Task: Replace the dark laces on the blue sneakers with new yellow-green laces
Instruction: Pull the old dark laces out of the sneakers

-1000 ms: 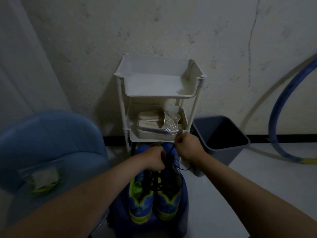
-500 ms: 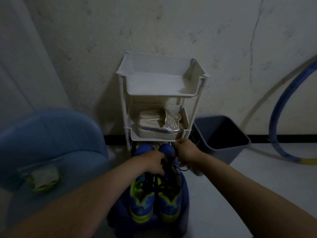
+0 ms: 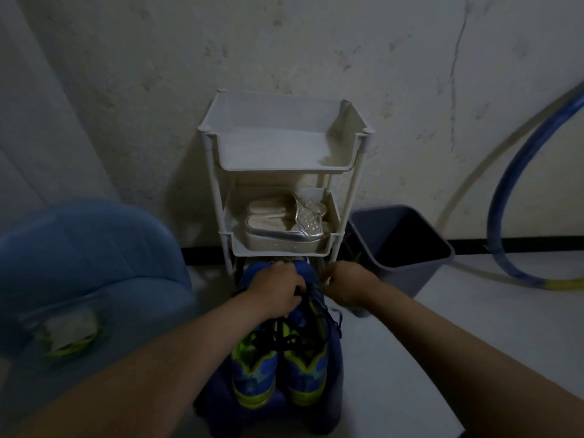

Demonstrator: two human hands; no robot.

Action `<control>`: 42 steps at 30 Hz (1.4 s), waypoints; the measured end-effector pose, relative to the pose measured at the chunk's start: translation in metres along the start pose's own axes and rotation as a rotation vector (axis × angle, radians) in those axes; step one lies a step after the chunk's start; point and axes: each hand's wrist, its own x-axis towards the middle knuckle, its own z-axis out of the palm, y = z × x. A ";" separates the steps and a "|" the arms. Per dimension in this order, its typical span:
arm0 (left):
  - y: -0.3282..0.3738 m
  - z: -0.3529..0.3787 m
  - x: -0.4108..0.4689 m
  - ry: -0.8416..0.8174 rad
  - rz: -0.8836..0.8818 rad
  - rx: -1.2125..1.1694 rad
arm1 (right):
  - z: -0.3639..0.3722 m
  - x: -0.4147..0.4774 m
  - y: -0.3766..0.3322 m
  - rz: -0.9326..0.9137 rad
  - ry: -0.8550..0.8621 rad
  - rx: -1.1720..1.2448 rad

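Two blue sneakers (image 3: 278,368) with yellow-green trim stand side by side on a dark blue stool (image 3: 335,374), heels toward me. Loose dark laces (image 3: 284,339) lie tangled across their tongues. My left hand (image 3: 278,292) rests over the toe end of the left sneaker, fingers curled round a bunch of the dark laces. My right hand (image 3: 347,287) hovers by the right sneaker's toe, pinching a thin dark lace end that trails down beside the shoe. A packet of yellow-green laces (image 3: 68,331) lies on the blue chair seat at the left.
A white three-tier rack (image 3: 284,165) stands against the wall just beyond the sneakers, silver sandals (image 3: 284,222) on its middle shelf. A grey bin (image 3: 398,245) sits to its right. A blue chair (image 3: 79,263) is at my left, a blue hoop (image 3: 512,197) leans at the right.
My hands have spread apart, the right one drawing the lace out to the right. The view has tilted up slightly, so the sneakers sit lower in the frame.
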 end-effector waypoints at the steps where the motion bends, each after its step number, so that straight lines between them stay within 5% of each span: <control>1: 0.001 0.000 0.000 -0.004 0.005 0.013 | 0.003 0.000 -0.003 0.002 -0.063 0.055; 4: 0.005 0.001 0.001 0.015 0.005 0.052 | 0.012 -0.006 -0.012 0.016 -0.186 0.130; 7: 0.010 0.003 0.004 0.055 -0.005 0.157 | 0.022 -0.008 -0.013 -0.017 -0.064 -0.112; 12: 0.013 0.008 0.007 0.078 0.009 0.295 | 0.022 -0.005 -0.011 -0.035 -0.081 -0.045; 19: 0.002 0.008 0.008 0.165 -0.205 -0.235 | 0.023 0.003 -0.004 -0.047 -0.170 0.042; 23: -0.005 0.004 0.004 0.127 -0.158 -0.168 | 0.022 0.004 -0.006 -0.058 -0.174 0.049; 28: -0.008 -0.003 0.003 0.090 -0.040 0.020 | 0.027 0.007 -0.013 -0.143 0.025 0.042; 36: -0.006 0.000 0.005 0.179 -0.263 -0.331 | 0.034 0.013 -0.012 -0.126 0.051 0.015; 42: -0.009 -0.006 0.004 0.089 -0.038 -0.178 | 0.034 0.018 -0.013 -0.091 0.101 0.095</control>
